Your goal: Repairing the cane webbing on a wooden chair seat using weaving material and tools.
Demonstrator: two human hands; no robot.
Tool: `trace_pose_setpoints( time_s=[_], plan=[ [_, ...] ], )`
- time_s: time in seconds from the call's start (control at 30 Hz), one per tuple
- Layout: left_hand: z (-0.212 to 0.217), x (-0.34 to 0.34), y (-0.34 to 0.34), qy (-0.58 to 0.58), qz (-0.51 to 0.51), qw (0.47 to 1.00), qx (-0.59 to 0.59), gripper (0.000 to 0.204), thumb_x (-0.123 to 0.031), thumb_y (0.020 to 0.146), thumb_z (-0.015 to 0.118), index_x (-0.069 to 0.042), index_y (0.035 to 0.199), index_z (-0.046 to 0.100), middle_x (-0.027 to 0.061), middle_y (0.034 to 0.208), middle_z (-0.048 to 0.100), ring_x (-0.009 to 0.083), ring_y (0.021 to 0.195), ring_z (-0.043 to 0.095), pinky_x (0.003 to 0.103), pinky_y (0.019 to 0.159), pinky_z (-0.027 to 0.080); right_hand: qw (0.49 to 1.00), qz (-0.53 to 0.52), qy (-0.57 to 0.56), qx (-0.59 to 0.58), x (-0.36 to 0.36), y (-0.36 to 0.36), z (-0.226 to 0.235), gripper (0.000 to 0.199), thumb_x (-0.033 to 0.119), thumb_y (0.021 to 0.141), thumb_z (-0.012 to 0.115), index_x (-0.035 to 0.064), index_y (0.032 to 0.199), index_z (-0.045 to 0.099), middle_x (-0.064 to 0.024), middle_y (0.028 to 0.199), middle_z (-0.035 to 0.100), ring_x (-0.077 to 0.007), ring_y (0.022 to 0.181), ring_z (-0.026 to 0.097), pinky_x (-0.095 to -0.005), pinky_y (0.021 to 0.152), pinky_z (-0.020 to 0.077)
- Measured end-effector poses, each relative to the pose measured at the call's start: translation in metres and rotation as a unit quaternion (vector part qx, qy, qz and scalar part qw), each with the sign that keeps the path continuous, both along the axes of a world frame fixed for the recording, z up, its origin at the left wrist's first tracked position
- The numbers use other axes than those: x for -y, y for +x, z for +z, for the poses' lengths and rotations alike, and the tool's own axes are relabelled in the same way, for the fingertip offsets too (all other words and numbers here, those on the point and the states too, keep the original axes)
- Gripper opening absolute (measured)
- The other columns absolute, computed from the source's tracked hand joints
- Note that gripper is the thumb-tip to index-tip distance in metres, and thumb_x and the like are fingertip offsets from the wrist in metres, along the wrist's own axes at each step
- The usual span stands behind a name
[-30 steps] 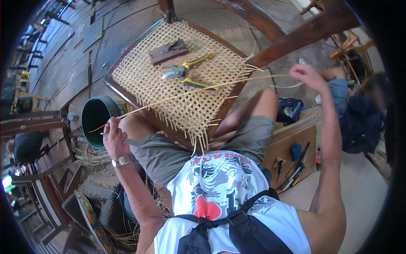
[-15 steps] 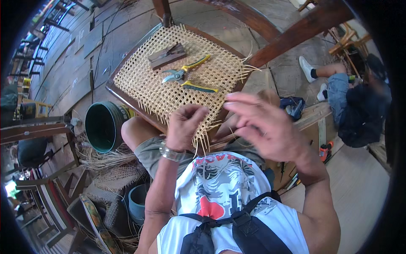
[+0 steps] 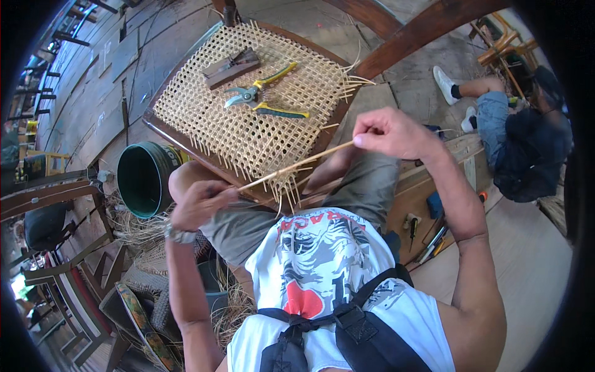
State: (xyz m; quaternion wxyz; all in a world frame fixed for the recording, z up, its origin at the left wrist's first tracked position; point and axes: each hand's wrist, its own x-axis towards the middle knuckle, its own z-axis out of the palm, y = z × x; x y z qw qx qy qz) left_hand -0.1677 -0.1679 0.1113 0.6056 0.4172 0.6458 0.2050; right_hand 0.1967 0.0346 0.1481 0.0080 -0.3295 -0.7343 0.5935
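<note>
The person sits with a chair seat frame (image 3: pixel 162 127) propped across the knees, and the woven cane panel (image 3: pixel 248 111) fills most of it. Both hands are on one cane strand (image 3: pixel 296 164), which runs straight between them across the near edge of the weave. The left hand (image 3: pixel 197 203) is curled shut around the strand's low end, just off the frame's near corner. The right hand (image 3: pixel 392 131) is up and out to the side, thumb and fingers pinched closed on the other end. The strand looks taut, so this reads as the pull-through of a single weaving pass, with slack being drawn out.

Beyond the hands, on the woven surface, lie yellow-handled pliers (image 3: pixel 261 93), a second yellow-handled tool (image 3: pixel 280 112) and a small dark wooden block (image 3: pixel 230 67). Loose strand ends (image 3: pixel 358 82) fringe the panel's edge ahead of the right hand, and more hang at the near edge between the two hands. A green bucket (image 3: pixel 144 178) stands just outside the left hand.

Judging from this, the next move calls for seating the strand in line with its neighbours and keeping tension even, so the open pattern is not dragged out of square. Another person (image 3: pixel 527 136) sits on the floor well beyond the right hand.
</note>
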Motion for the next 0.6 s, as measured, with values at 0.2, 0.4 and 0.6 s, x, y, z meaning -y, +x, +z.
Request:
trace_pose_setpoints(
  time_s=[0.2,0.4,0.6],
  plan=[
    [0.002,0.032,-0.035,-0.039,0.059,0.997,-0.043,0.03,-0.032,0.094,0.072,-0.003,0.091,0.074,-0.0048,0.076,0.065,0.0038,0.071,0.053,0.022,0.064,0.042,0.996,-0.045,-0.072,-0.029,-0.009,0.021,-0.008,0.01,0.01,0.092,0.065,0.001,0.087,0.064,0.0062,0.077,0.059,-0.001,0.075,0.051,-0.0216,0.068,0.0418],
    [0.005,0.032,-0.027,-0.027,0.083,0.995,-0.054,0.033,-0.035,0.094,0.072,-0.003,0.084,0.072,-0.0063,0.07,0.06,0.003,0.066,0.048,0.022,0.061,0.037,0.993,-0.065,-0.093,-0.014,-0.008,0.025,-0.008,0.012,0.012,0.092,0.066,0.0019,0.086,0.064,0.0062,0.078,0.059,-0.0013,0.074,0.051,-0.0203,0.069,0.0411],
    [0.009,0.033,-0.029,-0.026,0.082,0.996,-0.032,0.033,-0.035,0.094,0.072,-0.004,0.082,0.071,-0.0063,0.068,0.058,0.0032,0.065,0.047,0.023,0.061,0.036,0.993,-0.076,-0.085,-0.018,-0.011,0.032,-0.01,0.013,0.013,0.092,0.066,0.002,0.085,0.065,0.0053,0.079,0.06,-0.0015,0.075,0.052,-0.02,0.07,0.0417]
  ],
)
